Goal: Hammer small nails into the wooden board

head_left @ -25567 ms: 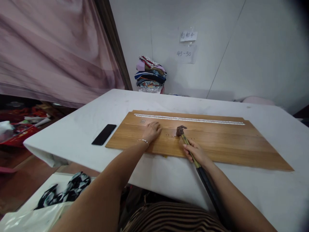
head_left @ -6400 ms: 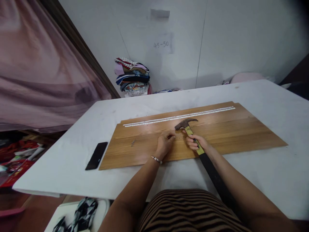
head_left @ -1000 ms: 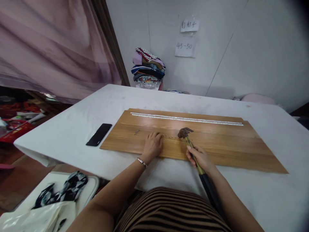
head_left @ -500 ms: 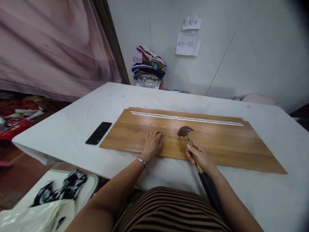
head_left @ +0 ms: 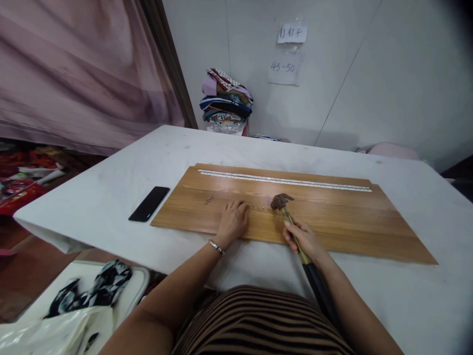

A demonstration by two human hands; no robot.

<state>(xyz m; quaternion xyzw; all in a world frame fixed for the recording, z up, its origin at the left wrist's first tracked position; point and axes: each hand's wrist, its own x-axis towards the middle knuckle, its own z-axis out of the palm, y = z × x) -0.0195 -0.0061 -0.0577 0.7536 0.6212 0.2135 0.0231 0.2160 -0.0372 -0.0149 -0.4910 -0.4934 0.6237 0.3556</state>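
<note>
The right hand (head_left: 301, 240) is wrapped closed around the handle of the hammer (head_left: 283, 201), whose head is over the middle of the wooden board (head_left: 340, 217). The left hand (head_left: 234, 219) rests palm down on the board, fingers slightly bent; whether they pinch anything cannot be told. Loose nails (head_left: 209, 199) lie left of it, and the phone (head_left: 149, 203) lies just beside the board.

Left hand (head_left: 233, 221) flat (palm down), right hand (head_left: 303, 238) curled closed.
</note>
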